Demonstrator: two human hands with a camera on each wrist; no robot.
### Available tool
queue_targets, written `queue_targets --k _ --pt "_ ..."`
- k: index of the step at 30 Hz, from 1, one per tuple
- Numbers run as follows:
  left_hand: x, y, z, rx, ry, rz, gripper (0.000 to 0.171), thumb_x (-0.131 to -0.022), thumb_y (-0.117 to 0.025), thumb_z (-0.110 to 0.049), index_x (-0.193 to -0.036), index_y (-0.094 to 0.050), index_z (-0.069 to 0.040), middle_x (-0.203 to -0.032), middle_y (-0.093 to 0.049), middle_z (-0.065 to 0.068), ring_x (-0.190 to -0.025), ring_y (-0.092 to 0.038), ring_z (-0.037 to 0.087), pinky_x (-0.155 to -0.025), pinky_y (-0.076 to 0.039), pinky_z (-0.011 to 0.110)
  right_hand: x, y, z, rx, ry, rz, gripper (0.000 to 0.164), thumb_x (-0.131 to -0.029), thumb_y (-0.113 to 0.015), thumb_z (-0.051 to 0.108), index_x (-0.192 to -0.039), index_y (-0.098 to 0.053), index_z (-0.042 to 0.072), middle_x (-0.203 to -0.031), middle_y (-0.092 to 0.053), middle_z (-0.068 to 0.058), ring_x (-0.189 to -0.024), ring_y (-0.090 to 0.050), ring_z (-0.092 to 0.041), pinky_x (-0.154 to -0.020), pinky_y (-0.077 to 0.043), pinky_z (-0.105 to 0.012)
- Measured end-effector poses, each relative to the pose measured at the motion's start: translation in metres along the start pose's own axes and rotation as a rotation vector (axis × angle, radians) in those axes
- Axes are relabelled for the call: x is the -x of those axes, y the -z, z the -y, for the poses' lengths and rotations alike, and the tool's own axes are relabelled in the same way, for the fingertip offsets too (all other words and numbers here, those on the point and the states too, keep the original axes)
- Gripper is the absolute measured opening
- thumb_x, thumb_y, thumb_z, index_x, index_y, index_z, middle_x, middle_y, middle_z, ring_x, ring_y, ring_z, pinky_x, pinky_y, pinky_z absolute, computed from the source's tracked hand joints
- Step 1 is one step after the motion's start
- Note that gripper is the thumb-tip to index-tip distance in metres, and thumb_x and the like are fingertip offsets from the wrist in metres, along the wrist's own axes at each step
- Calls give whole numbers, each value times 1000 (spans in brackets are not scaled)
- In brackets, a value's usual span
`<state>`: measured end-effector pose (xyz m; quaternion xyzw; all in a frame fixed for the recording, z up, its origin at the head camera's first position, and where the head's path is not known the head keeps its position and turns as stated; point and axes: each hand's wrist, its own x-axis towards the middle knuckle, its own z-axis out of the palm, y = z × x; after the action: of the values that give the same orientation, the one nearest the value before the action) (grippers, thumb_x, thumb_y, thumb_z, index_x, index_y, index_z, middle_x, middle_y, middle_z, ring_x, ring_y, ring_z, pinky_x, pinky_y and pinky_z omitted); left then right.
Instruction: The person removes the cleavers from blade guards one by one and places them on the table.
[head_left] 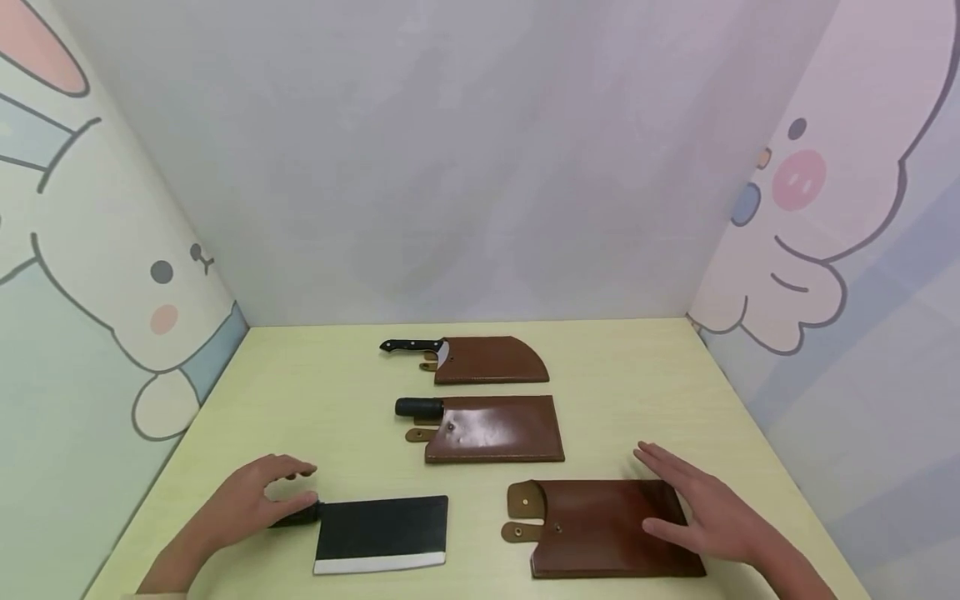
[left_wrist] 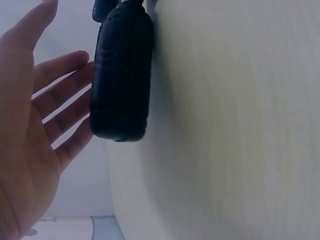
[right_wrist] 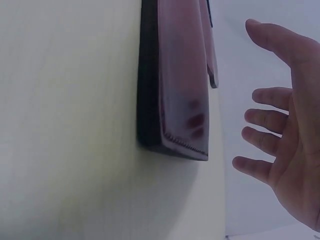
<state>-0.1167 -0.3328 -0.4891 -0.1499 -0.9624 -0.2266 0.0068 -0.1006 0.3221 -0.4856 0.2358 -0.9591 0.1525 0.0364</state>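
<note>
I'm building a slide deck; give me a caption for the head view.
Left hand near a bare cleaver, right hand over a sheath, two sheathed knives behind.

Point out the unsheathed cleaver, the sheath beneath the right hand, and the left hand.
Unsheathed cleaver (head_left: 382,530): head view, on the dark middle of its blade.
Sheath (head_left: 596,532): head view, on its brown upper face.
Left hand (head_left: 249,502): head view, on the back of the hand.

My head camera faces forward and down over the surface; close and low, my left wrist view shares that frame's lower-left black handle, my right its lower-right brown sheath.
</note>
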Motion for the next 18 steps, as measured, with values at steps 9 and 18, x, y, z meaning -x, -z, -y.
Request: queue_targets --k 9,18 --pt "-32 3 -25 -54 -34 -11 44 -95 -69 -52 -123 -72 -19 -124 -68 -3 -110 -66 23 -90 -53 51 -32 8 8 3 71 -36 83 -85 -80 51 -154 -47 20 -157 -46 -4 -139 -48 -30 -96 -51 -53" --pt "-65 -14 -43 -60 -130 -92 61 -96 -67 -51 -143 -60 -13 -141 -62 9 -129 -58 35 -100 -47 58 -70 11 12 -8 151 -64 88 -86 -77 58 -157 -43 17 -159 -43 -4 -141 -47 -30 -99 -50 -53"
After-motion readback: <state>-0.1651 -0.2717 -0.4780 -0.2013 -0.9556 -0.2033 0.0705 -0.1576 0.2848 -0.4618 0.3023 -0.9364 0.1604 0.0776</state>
